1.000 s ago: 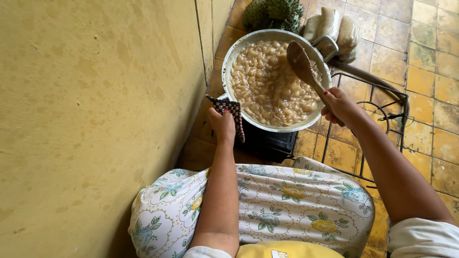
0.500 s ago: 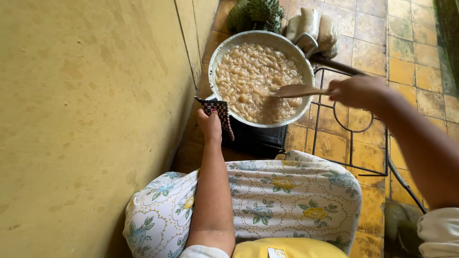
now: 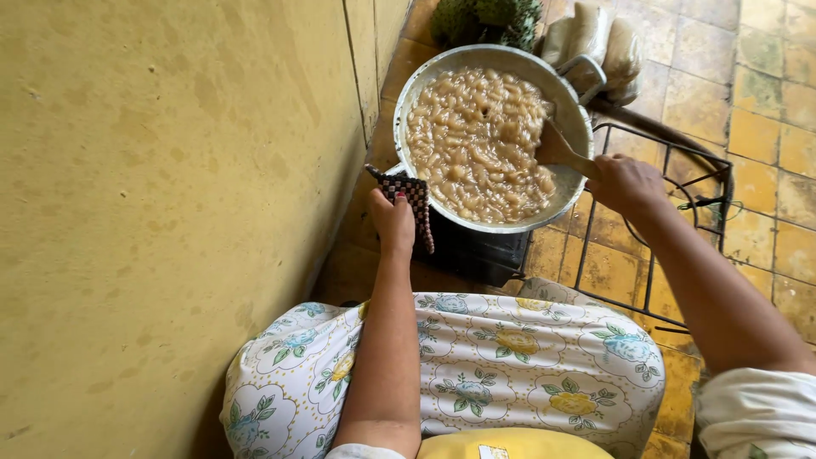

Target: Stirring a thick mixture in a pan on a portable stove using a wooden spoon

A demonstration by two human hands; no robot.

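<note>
Yellow wall (image 3: 170, 212) fills the left of the frame; worn yellow tile floor (image 3: 765, 127) lies at right. One metal pot (image 3: 425, 93) of pale chunks sits at upper centre on a dark stove (image 3: 476, 251). Left hand (image 3: 393, 219), at the pot's lower-left rim, is closed on one checked cloth (image 3: 416, 200). Right hand (image 3: 625, 183), at the pot's right rim, grips one wooden spoon (image 3: 557, 149) dipped in the food.

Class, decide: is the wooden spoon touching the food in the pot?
Touching. The head view shows the wooden spoon, held by the right hand, with its bowl pressed into the pale food inside the pot.
</note>
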